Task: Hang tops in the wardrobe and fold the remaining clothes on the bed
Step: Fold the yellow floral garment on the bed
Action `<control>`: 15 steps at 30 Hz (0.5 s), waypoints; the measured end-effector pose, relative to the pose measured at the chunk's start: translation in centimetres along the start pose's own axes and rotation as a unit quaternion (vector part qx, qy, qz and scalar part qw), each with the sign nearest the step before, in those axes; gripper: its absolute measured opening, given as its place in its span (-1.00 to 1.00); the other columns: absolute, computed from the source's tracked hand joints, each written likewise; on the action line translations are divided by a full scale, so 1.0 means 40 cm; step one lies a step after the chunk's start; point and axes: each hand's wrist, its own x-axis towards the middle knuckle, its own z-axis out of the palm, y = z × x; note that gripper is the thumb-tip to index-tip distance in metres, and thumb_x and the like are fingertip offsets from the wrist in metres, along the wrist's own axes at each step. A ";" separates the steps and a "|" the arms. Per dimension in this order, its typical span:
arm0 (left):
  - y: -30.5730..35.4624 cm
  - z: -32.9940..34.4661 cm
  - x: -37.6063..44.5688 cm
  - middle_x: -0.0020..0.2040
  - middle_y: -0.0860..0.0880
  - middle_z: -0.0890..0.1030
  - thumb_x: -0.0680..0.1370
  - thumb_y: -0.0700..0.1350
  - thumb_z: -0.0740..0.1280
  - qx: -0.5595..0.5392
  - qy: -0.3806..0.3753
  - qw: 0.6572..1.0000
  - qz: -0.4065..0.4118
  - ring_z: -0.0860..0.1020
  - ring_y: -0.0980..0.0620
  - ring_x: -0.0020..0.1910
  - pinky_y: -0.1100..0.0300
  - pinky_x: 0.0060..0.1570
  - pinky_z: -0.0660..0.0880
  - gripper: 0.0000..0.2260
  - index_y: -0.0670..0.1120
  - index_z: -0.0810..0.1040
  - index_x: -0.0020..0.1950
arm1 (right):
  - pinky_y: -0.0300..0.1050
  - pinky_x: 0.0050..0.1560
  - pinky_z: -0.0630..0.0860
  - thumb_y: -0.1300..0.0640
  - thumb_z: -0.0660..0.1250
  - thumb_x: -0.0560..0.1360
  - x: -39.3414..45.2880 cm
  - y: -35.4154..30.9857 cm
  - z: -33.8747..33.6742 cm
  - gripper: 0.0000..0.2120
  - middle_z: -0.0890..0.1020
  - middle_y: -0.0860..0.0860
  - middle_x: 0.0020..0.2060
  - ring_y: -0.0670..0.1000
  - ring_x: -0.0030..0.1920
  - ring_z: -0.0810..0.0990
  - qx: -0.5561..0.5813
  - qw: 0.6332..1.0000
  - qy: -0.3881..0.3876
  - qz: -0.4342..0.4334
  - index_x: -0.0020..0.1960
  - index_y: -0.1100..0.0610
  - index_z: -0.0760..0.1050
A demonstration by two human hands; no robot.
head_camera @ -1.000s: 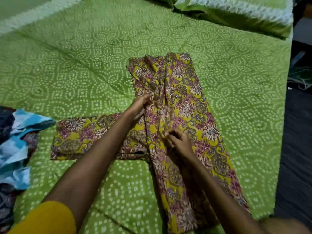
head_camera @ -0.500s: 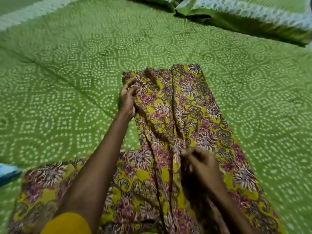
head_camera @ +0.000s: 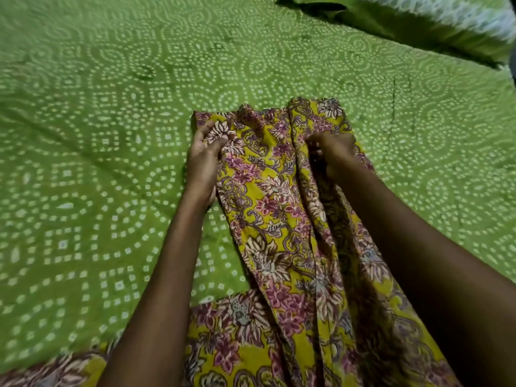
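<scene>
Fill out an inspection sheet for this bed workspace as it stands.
Surface: green bedsheet with white dotted pattern, lightly creased.
Job's things: yellow floral garment laid lengthwise on the sheet, a second part spreading left at the near edge.
Clutter: nothing seen.
Hands: left hand grips the garment's far left corner; right hand pinches the cloth near the far end.
Cables: nothing seen.
Surroundings: green pillow with a white band at the far right.

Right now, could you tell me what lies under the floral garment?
The green dotted bedsheet shows all around the floral garment, so it lies under it. Anything else beneath is covered.
</scene>
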 end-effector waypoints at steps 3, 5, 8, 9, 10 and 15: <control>-0.002 -0.006 0.006 0.32 -0.02 0.48 0.55 -0.20 0.29 0.009 0.005 1.000 -0.009 0.47 0.03 0.23 0.18 0.19 0.39 -0.67 -0.04 0.45 0.31 | -0.04 0.05 0.50 -0.18 0.45 0.27 0.022 -0.005 0.015 -0.55 0.57 0.07 0.02 0.07 0.06 0.51 -0.116 0.988 0.078 -0.068 -0.01 0.11 0.51; -0.008 -0.018 0.011 0.18 0.04 0.56 0.53 -0.17 0.32 0.027 0.012 0.999 -0.013 0.53 0.08 0.07 0.18 0.07 0.43 -0.69 0.02 0.48 0.27 | 0.10 0.29 0.36 -0.31 0.42 0.22 -0.003 -0.007 0.030 -0.27 0.46 0.09 0.23 0.11 0.26 0.38 -0.231 0.966 0.033 -0.111 0.24 0.10 0.42; -0.011 -0.034 0.015 -0.15 0.11 0.58 0.52 -0.22 0.33 0.051 0.081 0.995 0.010 0.46 0.13 -0.31 0.20 -0.27 0.40 -0.65 0.05 0.47 0.26 | 0.08 0.36 0.27 -0.12 0.43 0.38 -0.030 -0.001 0.055 -0.28 0.35 0.11 0.34 0.10 0.35 0.29 -0.329 0.905 -0.028 -0.268 0.40 0.13 0.26; -0.009 -0.039 0.017 -0.15 0.09 0.58 0.50 -0.25 0.32 0.061 0.112 0.992 0.023 0.44 0.13 -0.34 0.22 -0.33 0.39 -0.63 0.02 0.47 0.27 | 0.05 0.34 0.29 -0.04 0.41 0.43 -0.038 -0.007 0.063 -0.35 0.35 0.12 0.34 0.10 0.34 0.31 -0.349 0.878 -0.032 -0.327 0.40 0.15 0.25; -0.008 -0.043 0.019 -0.07 0.07 0.60 0.49 -0.26 0.33 0.073 0.133 0.988 0.035 0.47 0.11 -0.32 0.22 -0.32 0.42 -0.62 0.01 0.47 0.28 | 0.03 0.29 0.33 0.02 0.36 0.47 -0.039 -0.015 0.070 -0.43 0.36 0.13 0.32 0.11 0.31 0.33 -0.366 0.853 -0.026 -0.371 0.39 0.17 0.27; -0.013 -0.045 0.018 0.23 0.05 0.50 0.48 -0.12 0.37 0.198 0.118 0.972 0.042 0.54 0.12 -0.07 0.17 -0.05 0.49 -0.56 0.08 0.40 0.33 | 0.11 0.32 0.29 -0.25 0.34 0.41 0.023 -0.050 0.058 -0.21 0.27 0.19 0.39 0.20 0.39 0.26 -0.377 0.907 0.097 -0.160 0.41 0.24 0.21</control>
